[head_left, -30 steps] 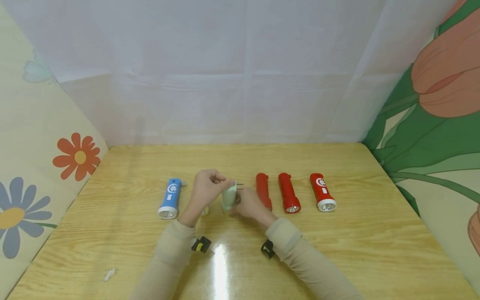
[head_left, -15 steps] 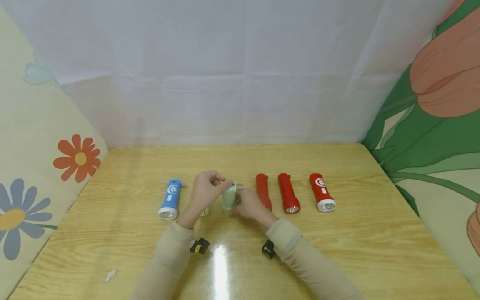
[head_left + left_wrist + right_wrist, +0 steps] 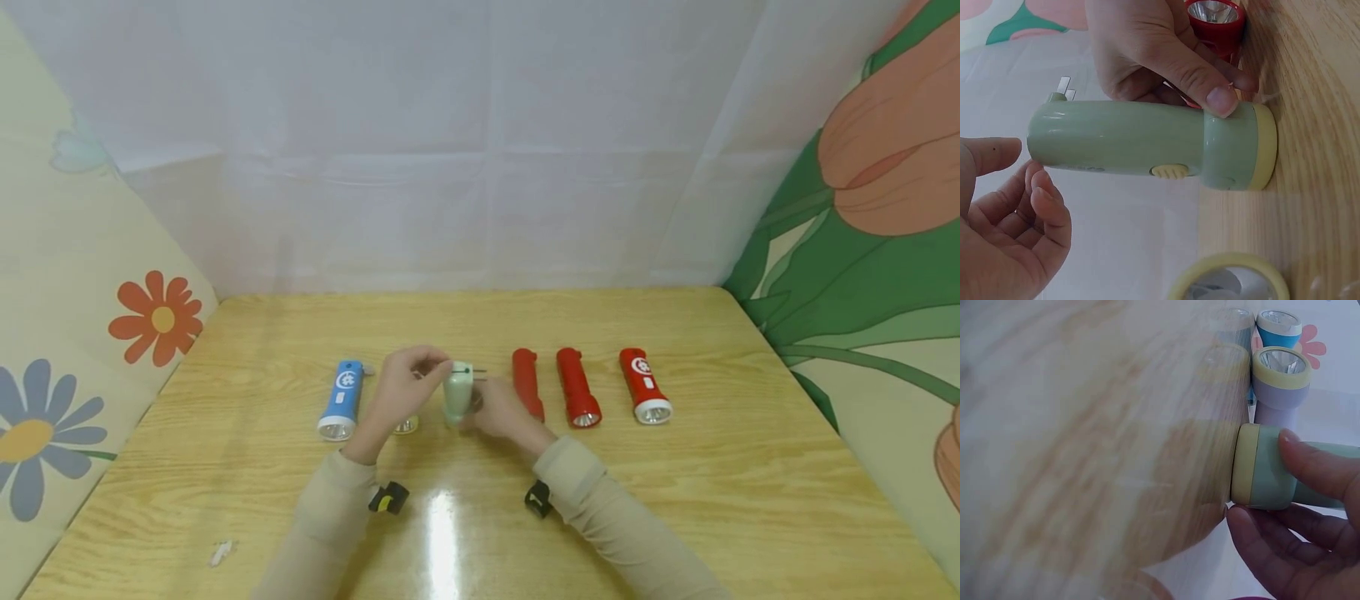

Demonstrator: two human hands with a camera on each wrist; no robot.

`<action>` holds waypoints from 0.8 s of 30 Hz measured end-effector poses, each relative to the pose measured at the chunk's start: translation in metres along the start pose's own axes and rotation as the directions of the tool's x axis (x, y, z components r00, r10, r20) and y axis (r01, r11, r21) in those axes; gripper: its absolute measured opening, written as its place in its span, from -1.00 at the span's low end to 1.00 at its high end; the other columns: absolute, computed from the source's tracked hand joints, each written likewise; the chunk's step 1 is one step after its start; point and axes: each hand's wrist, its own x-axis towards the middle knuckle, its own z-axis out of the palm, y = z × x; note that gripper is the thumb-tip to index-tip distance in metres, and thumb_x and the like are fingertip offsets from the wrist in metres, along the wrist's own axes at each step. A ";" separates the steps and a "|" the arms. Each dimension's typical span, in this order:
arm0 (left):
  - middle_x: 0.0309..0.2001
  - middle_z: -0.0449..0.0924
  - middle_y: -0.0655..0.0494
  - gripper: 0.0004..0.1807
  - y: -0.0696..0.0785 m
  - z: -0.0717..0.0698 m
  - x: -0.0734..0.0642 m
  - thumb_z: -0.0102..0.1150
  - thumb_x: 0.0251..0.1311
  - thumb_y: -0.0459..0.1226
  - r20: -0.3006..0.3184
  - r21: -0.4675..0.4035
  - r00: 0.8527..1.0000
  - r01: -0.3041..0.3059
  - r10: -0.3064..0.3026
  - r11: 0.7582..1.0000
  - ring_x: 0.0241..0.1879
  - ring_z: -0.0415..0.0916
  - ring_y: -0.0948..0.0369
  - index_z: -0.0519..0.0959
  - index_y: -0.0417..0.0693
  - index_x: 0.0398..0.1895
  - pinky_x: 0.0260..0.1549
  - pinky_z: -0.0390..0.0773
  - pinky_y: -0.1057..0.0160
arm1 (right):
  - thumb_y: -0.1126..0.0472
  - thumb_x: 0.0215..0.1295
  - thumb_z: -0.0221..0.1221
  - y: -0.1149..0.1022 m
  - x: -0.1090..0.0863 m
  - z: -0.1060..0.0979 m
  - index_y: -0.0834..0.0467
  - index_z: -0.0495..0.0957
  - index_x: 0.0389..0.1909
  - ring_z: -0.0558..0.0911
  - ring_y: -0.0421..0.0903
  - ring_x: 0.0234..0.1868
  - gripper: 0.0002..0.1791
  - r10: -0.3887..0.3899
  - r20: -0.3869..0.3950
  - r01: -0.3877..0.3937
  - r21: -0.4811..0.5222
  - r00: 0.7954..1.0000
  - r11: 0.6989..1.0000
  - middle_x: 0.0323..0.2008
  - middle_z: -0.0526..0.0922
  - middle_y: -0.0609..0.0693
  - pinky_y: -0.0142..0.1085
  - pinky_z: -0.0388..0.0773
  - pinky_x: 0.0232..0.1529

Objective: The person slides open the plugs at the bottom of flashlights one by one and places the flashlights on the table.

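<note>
A pale green flashlight (image 3: 457, 398) with a yellow lens rim stands upright, lens down on the wooden table. Two metal plug prongs (image 3: 1064, 84) stick out sideways from its tail end, pointing right in the head view. My right hand (image 3: 504, 412) grips it low, thumb on the green head, fingers on the other side. Beside the tail end is my left hand (image 3: 405, 392), its fingers loosely bent. In the left wrist view its thumb is just off the tail, and a fingertip is right at the edge. A yellow slide switch (image 3: 1170, 171) shows on the barrel.
Left of my hands lies a blue flashlight (image 3: 343, 400). A lavender flashlight (image 3: 1280, 381) with yellow rim is partly hidden by my left hand in the head view. Several red flashlights lie to the right, one with a white rim (image 3: 653, 411). A white scrap (image 3: 221, 552) lies front left.
My left hand has drawn slightly left, off the flashlight's tail end, so its top shows more fully. The right hand keeps its grip, and the flashlight stays in place.
</note>
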 end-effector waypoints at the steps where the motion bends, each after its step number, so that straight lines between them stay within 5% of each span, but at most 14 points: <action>1: -0.42 0.59 0.07 -0.90 0.000 -0.001 0.000 0.15 0.13 -0.34 0.003 0.001 1.000 0.001 -0.001 1.000 -0.45 0.45 0.20 0.60 -0.20 -0.33 -0.46 0.48 0.29 | 0.27 -0.18 0.42 0.000 0.000 0.000 0.22 0.57 -0.16 0.57 -0.08 -0.29 -0.55 -0.001 0.000 0.001 0.002 1.000 1.000 -0.29 0.63 0.06 -0.28 0.52 -0.24; 24: -0.28 0.57 0.02 -0.72 -0.015 -0.007 -0.006 0.30 -0.01 -0.31 0.072 -0.049 0.997 -0.014 0.018 0.999 -0.40 0.44 0.19 0.59 -0.19 -0.19 -0.44 0.49 0.30 | 0.29 -0.17 0.41 0.000 -0.002 0.001 0.24 0.54 -0.10 0.58 -0.05 -0.26 -0.50 0.001 0.002 -0.001 0.035 1.000 0.999 -0.26 0.63 0.09 -0.23 0.52 -0.20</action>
